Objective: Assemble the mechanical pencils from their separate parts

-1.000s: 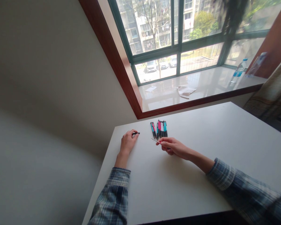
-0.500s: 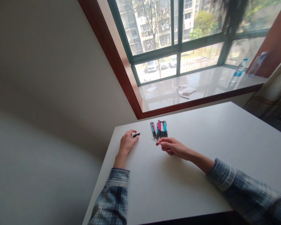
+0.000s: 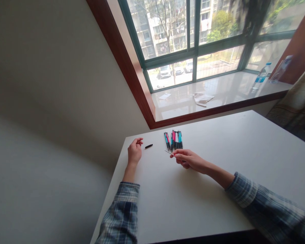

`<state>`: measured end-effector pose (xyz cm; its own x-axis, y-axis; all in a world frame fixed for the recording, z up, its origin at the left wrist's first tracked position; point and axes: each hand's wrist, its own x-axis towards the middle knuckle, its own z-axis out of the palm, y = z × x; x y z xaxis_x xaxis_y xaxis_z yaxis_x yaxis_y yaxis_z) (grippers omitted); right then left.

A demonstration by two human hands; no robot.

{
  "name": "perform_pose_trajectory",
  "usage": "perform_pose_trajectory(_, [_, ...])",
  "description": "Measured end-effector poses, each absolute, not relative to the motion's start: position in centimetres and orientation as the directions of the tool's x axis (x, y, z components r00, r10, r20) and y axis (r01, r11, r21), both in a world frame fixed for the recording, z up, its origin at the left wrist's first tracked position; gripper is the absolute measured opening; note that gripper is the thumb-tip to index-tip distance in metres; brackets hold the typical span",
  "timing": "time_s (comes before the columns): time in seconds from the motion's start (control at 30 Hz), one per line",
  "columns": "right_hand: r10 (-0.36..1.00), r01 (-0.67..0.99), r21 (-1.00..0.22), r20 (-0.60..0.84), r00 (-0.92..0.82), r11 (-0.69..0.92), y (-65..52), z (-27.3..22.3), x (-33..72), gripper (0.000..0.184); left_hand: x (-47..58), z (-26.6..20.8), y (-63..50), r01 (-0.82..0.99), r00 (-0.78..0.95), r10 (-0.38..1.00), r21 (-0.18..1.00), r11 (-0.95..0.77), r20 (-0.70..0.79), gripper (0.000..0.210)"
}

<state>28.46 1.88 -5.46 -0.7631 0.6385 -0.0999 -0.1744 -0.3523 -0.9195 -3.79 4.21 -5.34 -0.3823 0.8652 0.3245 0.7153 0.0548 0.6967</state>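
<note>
My right hand (image 3: pixel 189 159) pinches a disassembled pen (image 3: pixel 169 153); its thin pale refill sticks out to the left of my fingertips, and most of the barrel is hidden inside the hand. On the white table a short black pen grip (image 3: pixel 148 146) lies by itself. Just left of that piece is my left hand (image 3: pixel 135 149), empty, its fingers loosely bent and apart from it. Several click pens (image 3: pixel 176 139) in teal, pink and white with black grips lie side by side beyond my right hand.
The white table (image 3: pixel 205 203) meets a wall on its left and far sides. Behind it, a window sill (image 3: pixel 178 105) holds a cloth (image 3: pixel 202 99), a paper (image 3: pixel 165 96) and a water bottle (image 3: pixel 261 74) with a second clear bottle (image 3: pixel 279 71). A curtain hangs at the right.
My left hand has let go of the black grip and drawn back to the left, leaving the piece on the table. The right hand stays nearly still with its pen.
</note>
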Motion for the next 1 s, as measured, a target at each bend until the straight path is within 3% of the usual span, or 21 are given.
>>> perform_pose_trajectory(0.27, [0.636, -0.166, -0.925, -0.098, -0.765, -0.342, 1.8, -5.4, 28.5, 0.038, -3.7, -5.1, 4.1, 0.583, -0.429, 0.835, 0.812, -0.035, 0.344, 0.045])
perform_pose_trajectory(0.67, [0.637, -0.170, -0.923, -0.096, -0.765, -0.344, 1.9, -5.4, 28.5, 0.042, -3.3, -4.6, 3.6, 0.625, -0.454, 0.841, 0.778, 0.065, 0.294, 0.059])
perform_pose_trajectory(0.83, [0.638, -0.180, -0.924, -0.084, -0.765, -0.338, 1.8, -5.3, 28.4, 0.039, -4.1, -4.4, 3.5, 0.711, -0.469, 0.813, 0.693, 0.117, 0.344, 0.038])
perform_pose_trajectory(1.0, [0.638, -0.172, -0.923, -0.096, -0.764, -0.345, 1.8, -5.2, 28.4, 0.040, -4.6, -5.2, 3.8, 0.733, -0.443, 0.849, 0.662, 0.157, 0.289, 0.027])
